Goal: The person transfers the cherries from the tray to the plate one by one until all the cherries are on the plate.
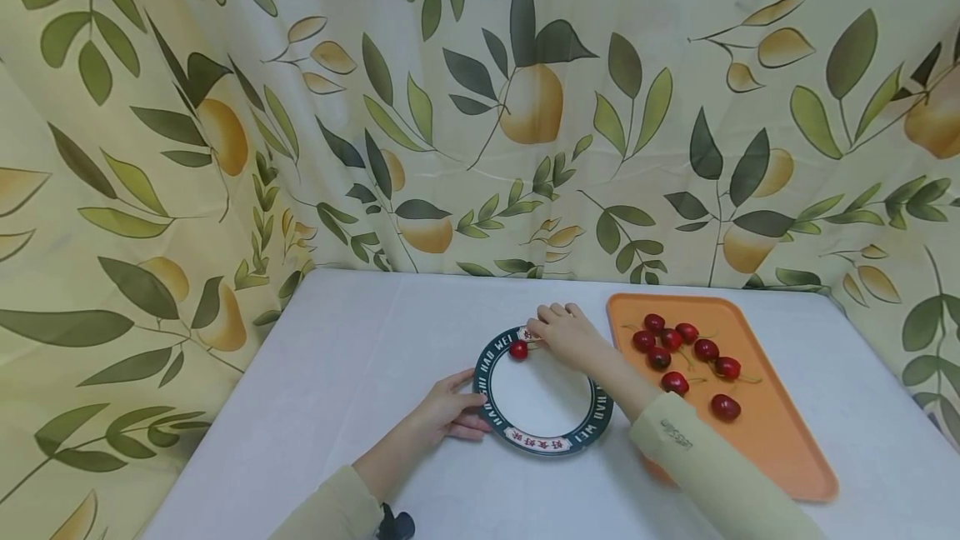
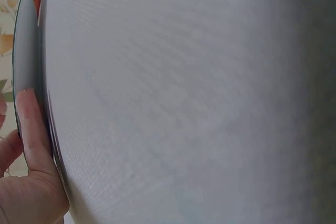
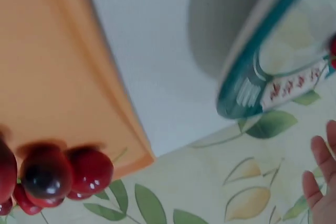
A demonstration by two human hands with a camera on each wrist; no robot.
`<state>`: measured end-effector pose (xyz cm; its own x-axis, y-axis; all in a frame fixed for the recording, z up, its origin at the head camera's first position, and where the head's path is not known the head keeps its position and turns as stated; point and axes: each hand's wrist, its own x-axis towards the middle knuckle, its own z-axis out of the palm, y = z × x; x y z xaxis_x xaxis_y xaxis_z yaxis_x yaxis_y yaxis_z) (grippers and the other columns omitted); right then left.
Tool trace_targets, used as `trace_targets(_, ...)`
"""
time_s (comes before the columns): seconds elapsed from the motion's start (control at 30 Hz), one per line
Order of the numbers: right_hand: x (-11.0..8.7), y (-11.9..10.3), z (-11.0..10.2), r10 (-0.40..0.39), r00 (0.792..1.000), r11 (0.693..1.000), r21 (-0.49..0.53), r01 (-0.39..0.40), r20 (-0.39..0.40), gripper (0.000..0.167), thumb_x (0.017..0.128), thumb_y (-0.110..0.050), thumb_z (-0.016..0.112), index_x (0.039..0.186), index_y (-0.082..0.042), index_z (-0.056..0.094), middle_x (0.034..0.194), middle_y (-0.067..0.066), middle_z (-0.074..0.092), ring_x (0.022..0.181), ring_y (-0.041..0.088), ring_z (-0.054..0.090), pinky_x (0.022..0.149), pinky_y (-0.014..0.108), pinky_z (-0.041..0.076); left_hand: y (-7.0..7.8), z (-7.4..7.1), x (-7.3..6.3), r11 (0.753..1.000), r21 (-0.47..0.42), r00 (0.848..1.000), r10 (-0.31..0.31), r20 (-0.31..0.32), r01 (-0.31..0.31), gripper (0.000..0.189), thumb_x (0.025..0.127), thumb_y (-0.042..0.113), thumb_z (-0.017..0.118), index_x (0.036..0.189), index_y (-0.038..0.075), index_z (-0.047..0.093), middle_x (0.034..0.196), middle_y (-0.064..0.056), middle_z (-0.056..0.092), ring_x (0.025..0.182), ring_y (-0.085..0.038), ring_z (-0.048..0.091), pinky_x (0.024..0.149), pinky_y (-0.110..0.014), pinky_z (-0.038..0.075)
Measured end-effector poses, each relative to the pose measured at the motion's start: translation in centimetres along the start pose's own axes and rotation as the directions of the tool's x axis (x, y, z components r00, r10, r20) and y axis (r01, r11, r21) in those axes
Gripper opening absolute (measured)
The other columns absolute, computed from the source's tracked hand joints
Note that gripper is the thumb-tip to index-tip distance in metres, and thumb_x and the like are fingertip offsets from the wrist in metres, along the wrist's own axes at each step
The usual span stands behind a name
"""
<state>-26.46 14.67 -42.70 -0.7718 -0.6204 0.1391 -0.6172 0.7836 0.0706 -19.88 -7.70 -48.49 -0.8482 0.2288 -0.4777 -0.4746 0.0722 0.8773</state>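
While at plate (image 1: 540,398), L hand (image 1: 450,409) in pinch on its edge, R hand (image 1: 570,338) nr cherry (image 1: 518,350), R grip unclear.

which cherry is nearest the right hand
The single cherry at the plate's far rim, its stem towards the right hand; the others lie on the orange tray.

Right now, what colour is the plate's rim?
The rim is dark teal with white lettering and red-charactered pale panels; clearest in the head view.

Glossy cherries (image 1: 659,358), matt plastic-looking tray (image 1: 772,448)
Plate (image 1: 540,398) smooth and glazed-looking; worktop (image 1: 360,357) covering matt and finely textured; curtain (image 1: 480,182) of smooth printed cloth; sleeves (image 1: 727,482) of matt cloth.
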Motion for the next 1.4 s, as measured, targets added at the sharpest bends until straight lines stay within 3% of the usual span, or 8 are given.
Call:
trace_targets(0.2, -0.9, 0.4, -1.1, 0.061, 0.997, 0.998, 0.013, -0.062, 0.038, 0.025, 0.087, -0.021, 0.062, 0.11, -0.013, 0.057, 0.105, 0.009, 0.055, 0.101, 0.028, 0.05, 0.095, 0.052, 0.041, -0.1, 0.0, 0.2, 1.0, -0.005, 1.0, -0.001, 0.0, 0.001, 0.065, 0.088, 0.009, 0.057, 0.144, 0.009, 0.026, 0.084, -0.014, 0.067, 0.068, -0.027, 0.068, 0.061, -0.039, 0.059)
trace_targets(0.83, -4.9, 2.5, -2.6, 0.182, 0.983, 0.982, 0.045, -0.182, 0.012, 0.029, 0.087, -0.026, 0.062, 0.112, -0.014, 0.055, 0.104, 0.009, 0.052, 0.1, 0.029, 0.047, 0.087, 0.047, 0.041, 0.1, 0.0, 0.1, 1.0, 0.005, 1.0, -0.009, -0.003, 0.009, 0.066, 0.087, 0.009, 0.058, 0.144, 0.009, 0.025, 0.085, -0.014, 0.067, 0.069, -0.026, 0.068, 0.062, -0.038, 0.059)
trace_targets(1.2, -8.3, 3.7, -3.6, 0.269, 0.963, 0.96, 0.075, -0.27, 0.025, 0.034, 0.09, -0.025, 0.058, 0.119, -0.008, 0.054, 0.116, 0.015, 0.05, 0.111, 0.036, 0.042, 0.096, 0.057, 0.034, 0.0, 0.0, 0.0, 1.0, 0.008, 1.0, -0.006, -0.007, 0.006, 0.066, 0.087, 0.009, 0.058, 0.144, 0.009, 0.025, 0.087, -0.013, 0.067, 0.069, -0.026, 0.068, 0.063, -0.038, 0.059)
trace_targets(1.4, -9.9, 4.3, -4.0, 0.291, 0.956, 0.955, 0.059, -0.292, 0.02, 0.035, 0.087, -0.023, 0.06, 0.118, -0.008, 0.054, 0.115, 0.017, 0.05, 0.111, 0.038, 0.041, 0.094, 0.061, 0.033, 0.1, 0.0, 0.0, 1.0, 0.011, 1.0, -0.005, -0.002, 0.005, 0.067, 0.087, 0.009, 0.058, 0.144, 0.009, 0.025, 0.086, -0.013, 0.067, 0.068, -0.025, 0.068, 0.063, -0.038, 0.059)
